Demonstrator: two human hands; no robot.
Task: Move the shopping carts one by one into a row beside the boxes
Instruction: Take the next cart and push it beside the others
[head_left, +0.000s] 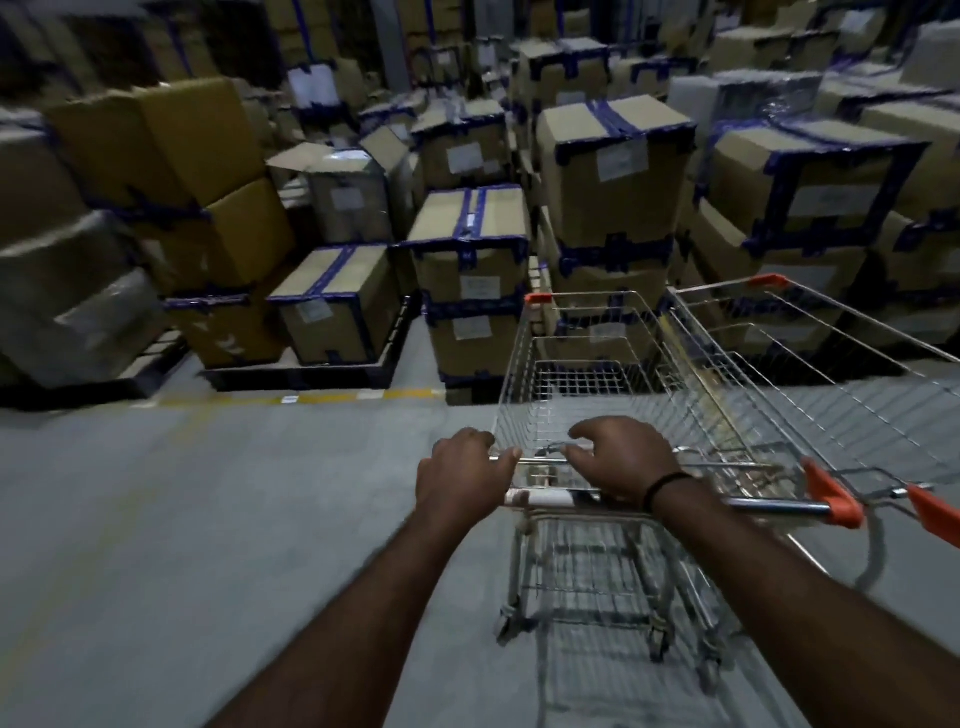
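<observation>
A wire shopping cart (587, 384) with orange corner caps stands in front of me, its nose close to the stacked cardboard boxes (613, 171). My left hand (460, 473) grips the left end of the cart's handle bar. My right hand (623, 457), with a black band at the wrist, curls over the rear rim of the basket just beyond the bar. A second wire cart (831, 384) stands right beside the first on its right, also facing the boxes.
Taped boxes on dark pallets (311, 376) fill the whole far side. A yellow floor line (311, 399) runs along the pallet fronts. Grey concrete floor (182, 545) spreads to the left and behind the carts.
</observation>
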